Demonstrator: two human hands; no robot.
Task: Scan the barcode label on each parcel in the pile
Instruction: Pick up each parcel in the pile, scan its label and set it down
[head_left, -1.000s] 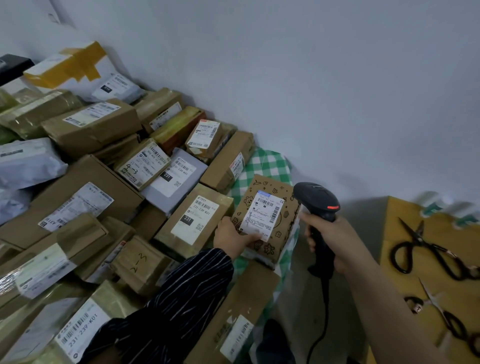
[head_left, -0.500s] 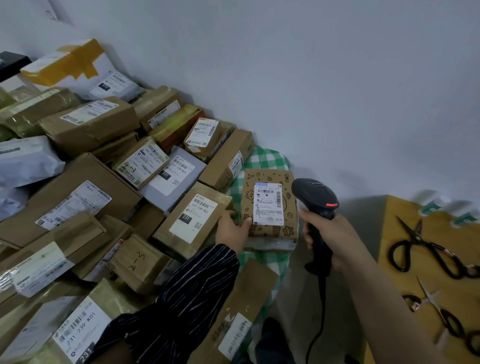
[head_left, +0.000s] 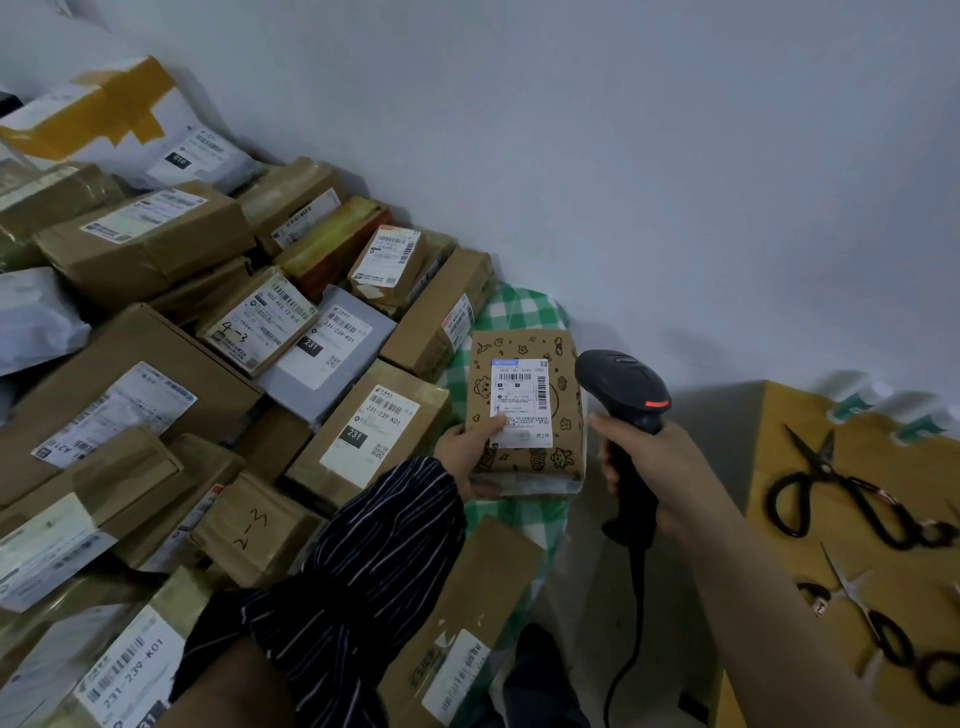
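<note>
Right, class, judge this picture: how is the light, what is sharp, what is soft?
Head view: dim, even light, faint shadows on the wall; the label on the doodled parcel is sharp; the scissors look soft; the scanner shows a red light.

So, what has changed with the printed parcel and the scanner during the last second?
The left hand turned the printed parcel from tilted to square with the view, and its thumb now lies on the lower corner of the label. The right hand holds the scanner beside the parcel as before; the pile did not move.
</note>
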